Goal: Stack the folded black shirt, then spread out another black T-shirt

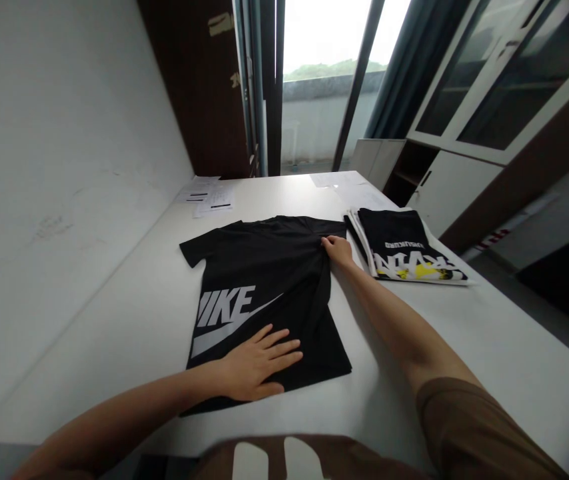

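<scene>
A black T-shirt [274,267] with a grey printed logo lies spread on the white table, its hem toward me and its collar at the far end. My left hand [259,363] rests flat on the lower part of the shirt, fingers spread. Near the right sleeve, my right hand [337,250] pinches the shirt's right side between thumb and fingers. Creases run from that pinch across the cloth, and the right edge below it is drawn inward. The left sleeve lies out flat.
A stack of folded T-shirts [399,247] sits just right of my right hand. Papers [214,198] lie at the table's far left corner, more sheets [349,190] at its far edge. A wall [64,167] borders the left side; cabinets [464,173] stand beyond at right.
</scene>
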Action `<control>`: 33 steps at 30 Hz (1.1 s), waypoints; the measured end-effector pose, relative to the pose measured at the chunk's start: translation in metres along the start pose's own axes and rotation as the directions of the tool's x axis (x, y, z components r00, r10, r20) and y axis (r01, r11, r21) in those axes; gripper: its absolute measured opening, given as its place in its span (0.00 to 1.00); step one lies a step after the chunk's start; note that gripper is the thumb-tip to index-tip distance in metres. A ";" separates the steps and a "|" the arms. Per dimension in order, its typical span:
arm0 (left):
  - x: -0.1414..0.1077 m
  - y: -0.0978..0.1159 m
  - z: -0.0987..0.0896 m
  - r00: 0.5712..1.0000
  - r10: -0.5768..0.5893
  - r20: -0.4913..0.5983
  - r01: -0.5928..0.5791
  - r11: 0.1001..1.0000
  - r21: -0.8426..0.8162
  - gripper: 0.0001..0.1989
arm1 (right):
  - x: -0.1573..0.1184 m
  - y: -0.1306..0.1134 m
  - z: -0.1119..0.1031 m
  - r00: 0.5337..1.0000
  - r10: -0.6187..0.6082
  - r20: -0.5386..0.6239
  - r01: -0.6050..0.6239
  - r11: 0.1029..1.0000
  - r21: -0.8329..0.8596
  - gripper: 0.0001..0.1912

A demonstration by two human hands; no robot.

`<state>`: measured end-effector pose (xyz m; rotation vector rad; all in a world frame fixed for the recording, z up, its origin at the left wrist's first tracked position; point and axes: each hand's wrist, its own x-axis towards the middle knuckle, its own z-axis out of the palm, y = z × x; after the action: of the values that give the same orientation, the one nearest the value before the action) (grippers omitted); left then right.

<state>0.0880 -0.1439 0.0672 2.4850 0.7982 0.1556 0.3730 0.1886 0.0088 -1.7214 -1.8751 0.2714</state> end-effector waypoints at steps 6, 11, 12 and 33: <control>-0.009 0.030 -0.027 0.999 0.022 0.036 -0.011 0.958 -0.285 0.34 | -0.002 -0.007 0.001 0.991 0.097 -0.091 -0.090 0.992 0.083 0.20; 0.025 -0.023 -0.027 0.905 -0.258 -0.339 0.202 0.961 -0.190 0.23 | -0.018 -0.021 -0.003 0.999 0.030 0.043 -0.031 0.999 0.031 0.20; 0.032 -0.043 -0.028 0.864 -0.310 -0.396 0.270 0.950 -0.154 0.22 | -0.026 -0.024 -0.005 0.998 -0.001 0.068 0.002 1.000 -0.012 0.22; 0.005 -0.244 -0.060 0.436 -0.735 -0.519 0.879 0.471 0.072 0.36 | -0.160 -0.025 -0.110 0.550 -0.305 0.778 0.282 0.944 0.171 0.28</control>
<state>-0.0477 0.0541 -0.0064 2.0095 2.3361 0.2087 0.4116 0.0062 0.0675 -1.2881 -2.7333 1.0821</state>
